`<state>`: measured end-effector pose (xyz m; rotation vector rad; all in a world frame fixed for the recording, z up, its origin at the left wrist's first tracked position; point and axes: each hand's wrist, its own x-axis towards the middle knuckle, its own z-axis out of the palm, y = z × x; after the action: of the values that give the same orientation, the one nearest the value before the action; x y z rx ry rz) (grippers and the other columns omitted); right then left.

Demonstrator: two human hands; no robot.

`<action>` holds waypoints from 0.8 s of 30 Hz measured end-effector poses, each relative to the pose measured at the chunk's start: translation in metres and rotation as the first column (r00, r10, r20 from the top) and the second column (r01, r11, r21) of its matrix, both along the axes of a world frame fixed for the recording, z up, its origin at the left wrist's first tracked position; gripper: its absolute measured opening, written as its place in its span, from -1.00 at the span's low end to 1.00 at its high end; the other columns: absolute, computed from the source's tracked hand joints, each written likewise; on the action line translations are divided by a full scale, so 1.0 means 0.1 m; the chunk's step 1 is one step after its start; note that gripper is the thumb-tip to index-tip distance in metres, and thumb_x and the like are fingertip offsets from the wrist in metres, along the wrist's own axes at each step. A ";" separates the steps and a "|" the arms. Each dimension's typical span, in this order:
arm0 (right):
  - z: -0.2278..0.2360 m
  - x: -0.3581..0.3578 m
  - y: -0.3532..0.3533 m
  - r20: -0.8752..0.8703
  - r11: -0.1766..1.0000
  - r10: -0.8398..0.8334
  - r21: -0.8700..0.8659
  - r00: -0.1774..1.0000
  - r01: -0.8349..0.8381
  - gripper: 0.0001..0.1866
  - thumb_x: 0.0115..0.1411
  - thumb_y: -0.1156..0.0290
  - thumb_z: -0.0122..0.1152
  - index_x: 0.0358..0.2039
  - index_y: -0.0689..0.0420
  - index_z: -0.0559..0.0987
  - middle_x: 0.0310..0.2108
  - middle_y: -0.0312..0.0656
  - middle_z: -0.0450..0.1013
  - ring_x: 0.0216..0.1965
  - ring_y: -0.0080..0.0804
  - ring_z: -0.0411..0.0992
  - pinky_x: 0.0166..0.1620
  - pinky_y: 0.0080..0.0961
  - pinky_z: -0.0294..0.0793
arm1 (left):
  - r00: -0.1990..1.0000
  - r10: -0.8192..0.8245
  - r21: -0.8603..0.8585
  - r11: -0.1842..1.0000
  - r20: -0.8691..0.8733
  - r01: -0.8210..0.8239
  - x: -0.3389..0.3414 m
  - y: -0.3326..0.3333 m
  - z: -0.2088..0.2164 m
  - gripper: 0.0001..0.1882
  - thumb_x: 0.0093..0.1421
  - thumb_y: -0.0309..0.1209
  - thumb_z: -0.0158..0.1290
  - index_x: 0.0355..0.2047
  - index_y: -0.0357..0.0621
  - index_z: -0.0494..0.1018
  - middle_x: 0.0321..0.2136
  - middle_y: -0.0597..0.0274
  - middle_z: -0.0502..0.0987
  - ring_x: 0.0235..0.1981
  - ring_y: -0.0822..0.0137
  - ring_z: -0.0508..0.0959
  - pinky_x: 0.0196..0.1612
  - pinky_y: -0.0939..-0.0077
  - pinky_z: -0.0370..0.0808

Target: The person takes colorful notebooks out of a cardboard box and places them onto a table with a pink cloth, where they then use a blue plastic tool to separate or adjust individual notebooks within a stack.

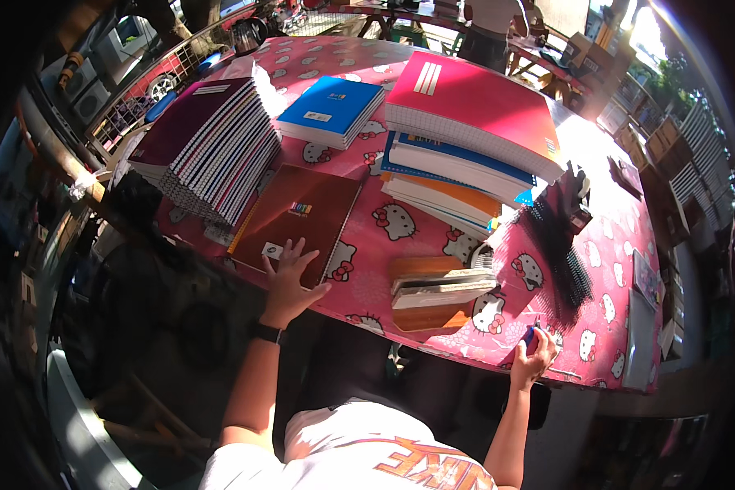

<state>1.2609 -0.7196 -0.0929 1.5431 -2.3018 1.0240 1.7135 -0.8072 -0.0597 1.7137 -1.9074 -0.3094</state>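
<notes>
My left hand (290, 282) rests with fingers spread on the near edge of a brown-covered spiral notebook (314, 224), which lies flat at the table's near side. At the table's front edge, my right hand (533, 359) is closed around a small blue-handled tool (530, 335) with a dark tip; most of it is hidden by the fingers. Beyond that hand lies a bundle of black binding coils (567, 261). Between my hands stands a wooden block-like holder (434, 317) with pale slats across it.
A tall stack of purple-covered spiral notebooks (204, 147) stands at the left. Behind the brown one is a blue-covered stack (332, 110). Red-covered unbound pads (474, 106) top a pile at the back right. The table has a pink patterned cloth (359, 306). A person (492, 33) stands far behind.
</notes>
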 end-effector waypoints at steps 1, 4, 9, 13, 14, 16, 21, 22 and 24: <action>-0.02 -0.02 -0.01 0.024 0.999 0.037 -0.035 0.999 -0.036 -0.59 -0.29 0.52 0.20 -0.29 0.13 0.48 -0.16 -0.11 0.37 -0.04 -0.14 0.23 0.06 -0.24 0.16 | 1.000 0.012 -0.001 1.000 -0.002 -0.012 -0.08 -0.02 0.00 -0.38 -0.18 -0.35 0.14 0.00 0.08 0.34 0.19 0.15 0.13 0.26 0.11 -0.02 0.18 -0.26 -0.36; -0.05 -0.02 -0.07 0.114 0.984 0.105 -0.154 0.988 -0.087 -0.61 -0.28 0.53 0.21 -0.31 0.15 0.49 -0.16 -0.09 0.38 -0.05 -0.13 0.24 0.05 -0.23 0.17 | 0.989 0.099 0.019 0.995 0.105 -0.102 -0.11 -0.10 -0.02 -0.28 -0.20 -0.27 0.16 0.07 0.05 0.25 0.20 0.09 0.09 0.26 0.09 -0.01 0.18 -0.25 -0.27; -0.03 0.04 -0.09 0.051 0.994 0.066 -0.086 0.997 -0.062 -0.64 -0.25 0.53 0.20 -0.31 0.14 0.49 -0.16 -0.10 0.37 -0.05 -0.14 0.22 0.06 -0.24 0.15 | 0.988 0.056 -0.008 0.998 0.145 -0.056 0.03 -0.12 -0.14 -0.28 -0.13 -0.27 0.10 0.12 0.05 0.20 0.19 0.09 0.11 0.25 0.06 0.01 0.19 -0.20 -0.16; 0.04 0.10 -0.09 -0.017 0.998 0.043 -0.055 0.999 -0.044 -0.63 -0.24 0.54 0.19 -0.30 0.15 0.47 -0.19 -0.11 0.39 -0.05 -0.15 0.26 0.08 -0.27 0.13 | 0.971 0.098 -0.112 0.991 0.220 -0.075 -0.10 -0.04 -0.25 -0.32 -0.08 -0.25 0.07 0.12 0.04 0.19 0.19 0.09 0.11 0.24 0.07 0.03 0.19 -0.18 -0.15; 0.05 0.09 -0.10 -0.018 0.999 0.033 -0.028 0.999 -0.034 -0.62 -0.25 0.53 0.18 -0.29 0.14 0.46 -0.19 -0.11 0.38 -0.06 -0.15 0.26 0.08 -0.27 0.13 | 0.965 0.144 -0.082 0.988 0.219 -0.129 -0.15 -0.02 -0.25 -0.35 -0.04 -0.21 0.07 0.11 0.01 0.20 0.19 0.08 0.11 0.24 0.08 0.03 0.19 -0.17 -0.15; 0.06 0.10 -0.11 -0.036 0.999 0.033 -0.024 0.999 -0.034 -0.62 -0.26 0.52 0.17 -0.30 0.14 0.44 -0.18 -0.10 0.36 -0.05 -0.14 0.25 0.08 -0.28 0.12 | 0.962 0.172 -0.078 0.984 0.214 -0.158 -0.25 -0.17 -0.10 -0.37 0.01 -0.17 0.06 0.11 -0.01 0.21 0.19 0.07 0.10 0.24 0.10 0.03 0.19 -0.16 -0.14; 0.08 0.10 -0.11 -0.009 1.000 0.010 -0.013 1.000 -0.010 -0.63 -0.24 0.49 0.18 -0.30 0.11 0.45 -0.18 -0.13 0.35 -0.06 -0.15 0.23 0.05 -0.27 0.14 | 0.797 -0.151 -0.337 0.939 -0.584 -0.069 -0.62 -0.98 1.12 -0.45 0.13 -0.04 -0.02 -0.06 -0.24 0.36 -0.01 -0.08 0.35 0.01 0.10 0.36 0.05 0.34 0.24; 0.06 0.07 -0.11 0.002 1.000 0.017 -0.024 1.000 -0.017 -0.62 -0.25 0.50 0.18 -0.30 0.11 0.45 -0.17 -0.14 0.35 -0.07 -0.14 0.23 0.05 -0.26 0.14 | 0.754 -0.174 -0.362 0.928 -0.634 -0.090 -0.75 -1.22 1.34 -0.45 0.12 -0.02 -0.01 -0.09 -0.27 0.38 -0.10 -0.07 0.41 -0.08 0.15 0.42 -0.02 0.37 0.29; 0.04 0.08 -0.12 0.053 1.000 0.026 -0.015 0.998 -0.025 -0.61 -0.26 0.47 0.22 -0.29 0.09 0.45 -0.14 -0.13 0.34 -0.05 -0.11 0.23 0.04 -0.21 0.13 | 0.713 -0.207 -0.400 0.910 -0.670 -0.112 -0.86 -1.54 1.61 -0.44 0.11 0.00 0.00 -0.13 -0.29 0.40 -0.19 -0.06 0.47 -0.17 0.19 0.47 -0.10 0.40 0.34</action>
<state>1.2685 -0.7311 -0.0885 1.5619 -2.3104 1.0987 1.6276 -0.9610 0.1015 1.0328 -1.3105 -0.4597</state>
